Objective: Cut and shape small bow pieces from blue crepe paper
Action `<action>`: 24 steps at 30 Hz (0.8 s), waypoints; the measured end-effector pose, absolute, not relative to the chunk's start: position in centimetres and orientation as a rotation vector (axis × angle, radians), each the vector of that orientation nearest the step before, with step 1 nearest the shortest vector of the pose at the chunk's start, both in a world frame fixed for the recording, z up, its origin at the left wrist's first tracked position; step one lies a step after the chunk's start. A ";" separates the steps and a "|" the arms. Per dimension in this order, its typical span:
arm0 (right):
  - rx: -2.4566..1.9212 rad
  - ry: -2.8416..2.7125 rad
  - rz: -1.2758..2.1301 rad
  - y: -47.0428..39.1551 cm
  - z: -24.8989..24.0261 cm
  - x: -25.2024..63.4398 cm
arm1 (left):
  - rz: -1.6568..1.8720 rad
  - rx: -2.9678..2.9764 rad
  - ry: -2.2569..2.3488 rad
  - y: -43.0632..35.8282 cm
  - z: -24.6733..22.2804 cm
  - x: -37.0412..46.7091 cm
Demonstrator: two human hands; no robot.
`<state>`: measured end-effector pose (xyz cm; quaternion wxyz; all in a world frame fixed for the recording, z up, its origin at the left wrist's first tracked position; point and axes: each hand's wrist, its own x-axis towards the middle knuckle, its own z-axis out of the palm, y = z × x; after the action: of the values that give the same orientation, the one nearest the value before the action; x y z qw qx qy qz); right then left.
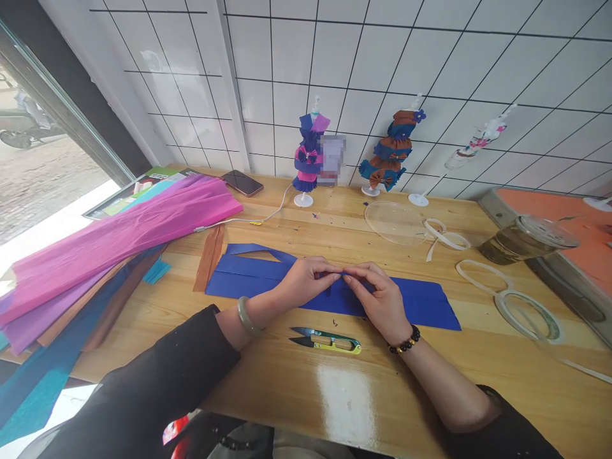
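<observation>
A wide piece of blue crepe paper (425,303) lies flat across the wooden table, with a crease along its left part. Above it, a narrow blue strip (261,248) bends round and runs into my left hand (308,280). My left hand is closed in a pinch on this strip. Close beside it, fingertips almost touching, my right hand (380,296) pinches the strip too. The bit between the fingertips is small and mostly hidden. Nearer to me, thread snips (335,341) with yellow and green handles lie below the paper, blades pointing left.
Pink crepe paper (143,220) and other colours are stacked at left, near a phone (243,183). Two small paper-dressed stands (306,156) are at the back. On the right are tape rolls (528,317), a lidded cup (523,239) and a clear disc (396,223).
</observation>
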<state>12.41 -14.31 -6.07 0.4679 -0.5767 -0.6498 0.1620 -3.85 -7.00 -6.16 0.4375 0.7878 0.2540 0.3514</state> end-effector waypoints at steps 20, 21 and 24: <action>-1.389 -1.391 0.660 -14.5 -6.0 12.1 | 0.928 1.889 0.675 -7.6 -5.6 -3.5; -1.381 -1.337 0.702 -14.5 -6.0 12.1 | 0.907 1.842 0.669 -7.7 -5.7 -3.4; -1.355 -1.172 0.799 -14.5 -6.2 12.1 | 0.801 1.672 0.666 -8.0 -5.8 -3.2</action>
<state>12.14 -14.54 -6.19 0.5563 -0.5740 -0.4964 0.3385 -3.15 -8.03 -5.80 0.5531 0.7072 0.2816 0.3387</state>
